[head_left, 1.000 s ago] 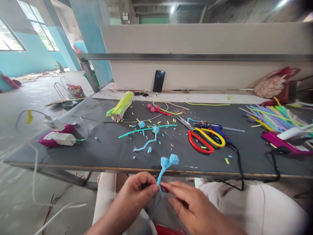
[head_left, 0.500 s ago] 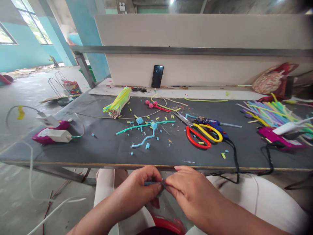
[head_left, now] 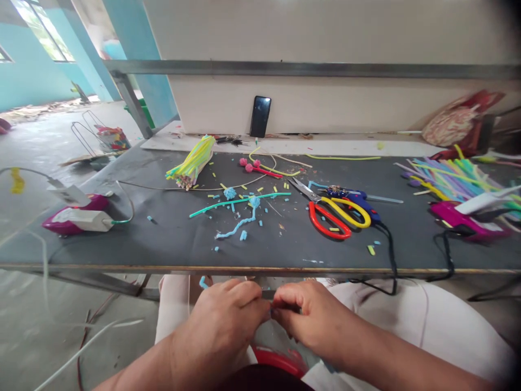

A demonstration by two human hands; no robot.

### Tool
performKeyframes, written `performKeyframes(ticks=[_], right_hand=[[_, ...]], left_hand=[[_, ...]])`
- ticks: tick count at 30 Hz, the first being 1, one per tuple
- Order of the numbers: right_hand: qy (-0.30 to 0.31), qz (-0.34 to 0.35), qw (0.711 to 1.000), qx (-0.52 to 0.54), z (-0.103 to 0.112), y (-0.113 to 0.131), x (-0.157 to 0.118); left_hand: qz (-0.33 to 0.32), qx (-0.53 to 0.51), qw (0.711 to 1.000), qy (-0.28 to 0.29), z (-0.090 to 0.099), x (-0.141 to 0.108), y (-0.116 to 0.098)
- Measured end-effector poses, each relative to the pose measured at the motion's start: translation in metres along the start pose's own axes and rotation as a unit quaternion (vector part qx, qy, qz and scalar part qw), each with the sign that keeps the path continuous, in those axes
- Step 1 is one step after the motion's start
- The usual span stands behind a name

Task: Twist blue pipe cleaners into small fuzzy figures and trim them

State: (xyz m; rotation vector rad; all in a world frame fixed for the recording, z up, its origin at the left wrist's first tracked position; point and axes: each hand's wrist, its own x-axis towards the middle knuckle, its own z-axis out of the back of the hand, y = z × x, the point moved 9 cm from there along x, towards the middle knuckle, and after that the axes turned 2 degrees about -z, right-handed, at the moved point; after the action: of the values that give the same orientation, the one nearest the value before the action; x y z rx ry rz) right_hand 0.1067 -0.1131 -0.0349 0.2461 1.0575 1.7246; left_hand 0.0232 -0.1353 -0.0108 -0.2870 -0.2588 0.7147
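Observation:
Below the table edge, over my lap, my left hand [head_left: 228, 315] is closed with a blue pipe cleaner [head_left: 203, 282] in it. One end of that pipe cleaner pokes out past the knuckles on the left. My right hand [head_left: 307, 312] pinches at the left fingertips, where a speck of blue shows; the rest of the piece is hidden by my fingers. On the table ahead lie two fluffy light-blue balls, one with a twisted blue stem [head_left: 238, 228], and a straight teal pipe cleaner [head_left: 207, 208].
Scissors [head_left: 330, 228] with red and yellow handles overlap a blue glue gun [head_left: 360, 203]. Pipe cleaner bundles lie at left [head_left: 191, 163] and right [head_left: 451, 182]. Pink balls [head_left: 248, 164], cut scraps, a propped phone [head_left: 260, 117] and magenta power strips [head_left: 75, 214] are on the table.
My left hand has turned so its back faces up, and the blue end now shows at its left. My right fingers have curled more. The view has tilted down slightly.

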Motion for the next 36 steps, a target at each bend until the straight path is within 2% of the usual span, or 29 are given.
performKeyframes(ticks=[2,4,6,7,9,12,14,16,18,20,22,23,24,25,28,29,30,32,36], right_hand=[[0.002,0.047,0.998,-0.041,-0.004,0.006,-0.003],[-0.008,0.122,0.988,-0.092,-0.006,0.017,-0.008],[-0.011,0.195,0.971,-0.139,-0.008,0.030,-0.014],[-0.007,0.228,0.961,-0.158,-0.010,0.036,-0.018],[0.012,0.287,0.939,-0.191,-0.014,0.046,-0.025],[0.042,0.360,0.905,-0.222,-0.019,0.056,-0.037],[0.048,0.374,0.907,-0.190,-0.019,0.056,-0.040],[0.034,0.349,0.929,-0.119,-0.015,0.050,-0.037],[0.022,0.295,0.953,-0.061,-0.014,0.040,-0.030],[0.018,0.228,0.973,-0.038,-0.018,0.029,-0.022],[0.013,0.131,0.991,-0.029,-0.022,0.014,-0.013],[0.011,0.076,0.997,-0.016,-0.024,0.006,-0.009],[0.013,0.022,1.000,0.004,-0.027,-0.003,-0.006],[0.021,-0.026,0.999,0.035,-0.031,-0.011,-0.003],[0.072,-0.109,0.971,0.200,-0.048,-0.025,-0.001],[0.088,-0.124,0.954,0.256,-0.053,-0.027,-0.001],[0.102,-0.138,0.938,0.302,-0.056,-0.028,-0.002],[0.122,-0.161,0.915,0.350,-0.060,-0.030,-0.005],[0.145,-0.183,0.885,0.402,-0.061,-0.027,-0.012]], left_hand=[[0.015,-0.061,0.998,0.011,-0.002,0.001,0.001],[0.068,-0.165,0.984,0.009,-0.004,0.002,0.010],[0.160,-0.293,0.942,0.017,-0.013,-0.003,0.025],[0.208,-0.362,0.908,0.030,-0.021,-0.007,0.032],[0.276,-0.499,0.819,0.070,-0.040,-0.016,0.036],[0.304,-0.675,0.664,0.102,-0.064,-0.027,0.027],[0.320,-0.746,0.577,0.094,-0.076,-0.032,0.023],[0.341,-0.778,0.523,0.073,-0.085,-0.035,0.023],[0.362,-0.781,0.506,0.044,-0.089,-0.037,0.027],[0.373,-0.778,0.504,0.028,-0.089,-0.038,0.030],[0.374,-0.777,0.505,0.025,-0.090,-0.037,0.032],[0.373,-0.771,0.516,0.022,-0.089,-0.037,0.033],[0.372,-0.756,0.538,0.018,-0.089,-0.037,0.036],[0.369,-0.730,0.576,0.008,-0.087,-0.037,0.040],[0.330,-0.598,0.726,-0.077,-0.069,-0.035,0.053],[0.306,-0.557,0.764,-0.112,-0.060,-0.034,0.054],[0.282,-0.527,0.789,-0.142,-0.053,-0.034,0.054],[0.240,-0.485,0.823,-0.174,-0.042,-0.033,0.050],[0.178,-0.423,0.870,-0.180,-0.030,-0.032,0.044]])
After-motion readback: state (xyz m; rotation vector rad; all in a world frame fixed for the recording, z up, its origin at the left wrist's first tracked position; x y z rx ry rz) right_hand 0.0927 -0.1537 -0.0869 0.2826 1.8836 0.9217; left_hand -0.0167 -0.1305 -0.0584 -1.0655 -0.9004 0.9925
